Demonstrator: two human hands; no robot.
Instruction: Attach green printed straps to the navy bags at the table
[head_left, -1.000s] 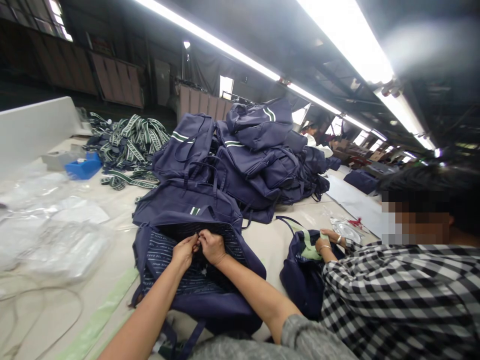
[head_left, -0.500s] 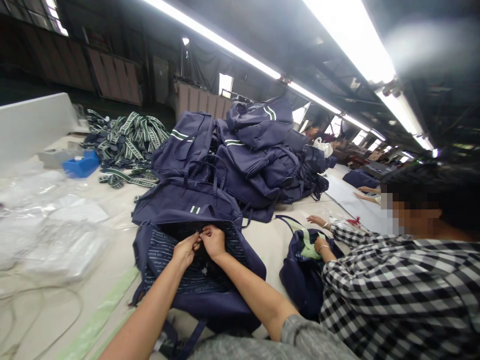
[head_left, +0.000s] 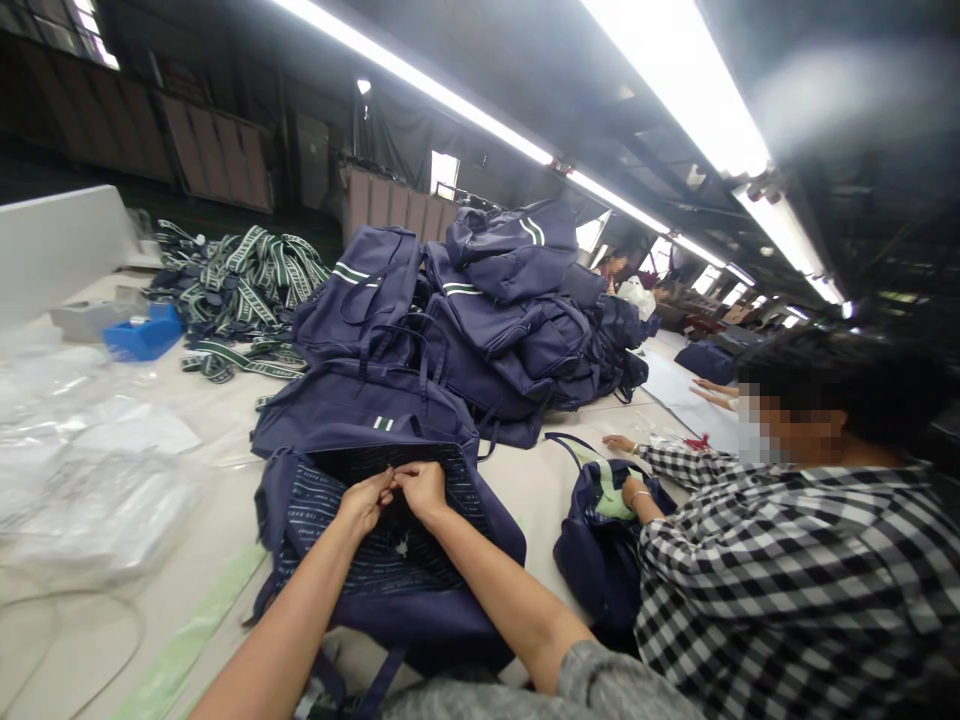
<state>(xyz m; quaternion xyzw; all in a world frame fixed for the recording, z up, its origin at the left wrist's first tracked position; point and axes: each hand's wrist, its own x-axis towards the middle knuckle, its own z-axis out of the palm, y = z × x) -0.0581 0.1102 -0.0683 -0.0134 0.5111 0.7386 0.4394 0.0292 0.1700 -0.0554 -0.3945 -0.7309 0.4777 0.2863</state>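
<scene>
A navy duffel bag (head_left: 420, 625) lies open in front of me, its dark lining (head_left: 315, 520) printed with rows of pale lettering. Inside its mouth, my left hand (head_left: 365, 502) and my right hand (head_left: 421, 488) meet fingertip to fingertip. Both hands are closed in a pinch. Whatever is between the fingers is too small and dark to make out. A small white patch (head_left: 402, 544) shows deeper in the bag, below my hands. The raised far panel carries a small green-and-white stripe tab (head_left: 383, 424).
Navy bags (head_left: 487, 290) are heaped behind. To the left are striped straps (head_left: 247, 280), a blue bin (head_left: 142, 332) and clear plastic bags (head_left: 112, 510). At right, a co-worker in a checked shirt (head_left: 750, 540) has a hand inside another navy bag (head_left: 592, 550).
My view has shifted slightly, so the scene sits a little further left. My hands stay pinched together in the bag, with only small finger movement.
</scene>
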